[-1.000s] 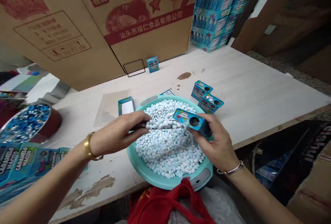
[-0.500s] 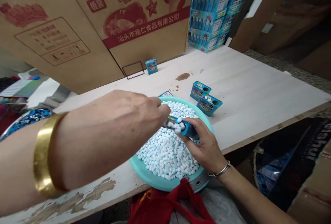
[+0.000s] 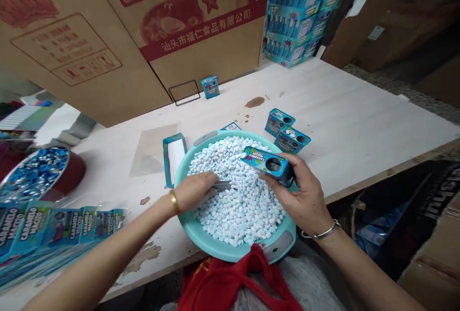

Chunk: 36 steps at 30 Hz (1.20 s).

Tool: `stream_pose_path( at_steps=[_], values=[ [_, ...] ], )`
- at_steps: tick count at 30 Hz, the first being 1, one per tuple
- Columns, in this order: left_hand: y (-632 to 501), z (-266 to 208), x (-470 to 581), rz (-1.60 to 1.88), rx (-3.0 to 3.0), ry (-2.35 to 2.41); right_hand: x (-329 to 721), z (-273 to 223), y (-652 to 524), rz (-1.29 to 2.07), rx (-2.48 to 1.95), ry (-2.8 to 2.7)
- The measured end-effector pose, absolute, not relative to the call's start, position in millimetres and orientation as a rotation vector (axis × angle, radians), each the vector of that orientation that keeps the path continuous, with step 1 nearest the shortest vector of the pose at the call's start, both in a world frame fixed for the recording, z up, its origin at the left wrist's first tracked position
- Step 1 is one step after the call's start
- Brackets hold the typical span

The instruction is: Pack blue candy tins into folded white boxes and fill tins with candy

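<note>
A turquoise basin (image 3: 190, 227) full of small white and pale blue candies (image 3: 233, 215) stands in front of me. My left hand (image 3: 197, 190), with a gold bangle at the wrist, is closed on a small grey scoop (image 3: 222, 185) whose end is down among the candies. Over the basin's right side, my right hand (image 3: 300, 189) grips a blue candy box (image 3: 268, 160), tilted. Candies show inside its round hole, and one white candy lies on its top. Two similar boxes (image 3: 292, 139) stand just beyond the basin's right rim.
An open blue tray (image 3: 166, 162) lies left of the basin. Further left are a red bowl (image 3: 74, 172) of shiny blue pieces and a row of blue packs (image 3: 61, 227). Behind stand a large carton (image 3: 201, 52), a single box (image 3: 210, 86) and stacked blue displays (image 3: 291, 18).
My left hand has drawn back from the box, down and left, putting the scoop into the candies. The box's top and hole are now in full view.
</note>
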<state>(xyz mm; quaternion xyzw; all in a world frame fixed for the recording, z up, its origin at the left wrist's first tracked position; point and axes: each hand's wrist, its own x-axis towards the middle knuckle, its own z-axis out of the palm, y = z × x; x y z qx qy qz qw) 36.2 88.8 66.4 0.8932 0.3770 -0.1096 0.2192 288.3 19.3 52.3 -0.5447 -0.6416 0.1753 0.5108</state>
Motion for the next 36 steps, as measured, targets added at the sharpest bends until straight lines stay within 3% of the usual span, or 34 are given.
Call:
stream_pose_path(
  at_steps=[3,7,15,23,32,36],
  values=[
    [76.8,42.9,54.4,-0.155,2.379,0.987,289.2,52.1,21.2,0.423,-1.33,-1.516],
    [76.6,56.3,50.0,0.009,2.209,0.932,290.4,50.5,22.3,0.431,-1.339,-1.47],
    [88.1,162.8,24.5,0.08,2.378,0.902,286.3,50.5,20.2,0.358,-1.285,-1.644],
    [91.7,234.7,66.1,-0.314,2.745,0.927,267.7,54.0,18.5,0.417,-1.185,-1.729],
    [76.2,251.1,86.0,-0.195,2.857,0.959,262.4,51.8,17.4,0.471,-1.168,-1.664],
    [87.4,232.9,61.6,-0.249,2.853,1.096,270.4,53.9,16.3,0.442,-1.213,-1.616]
  ],
)
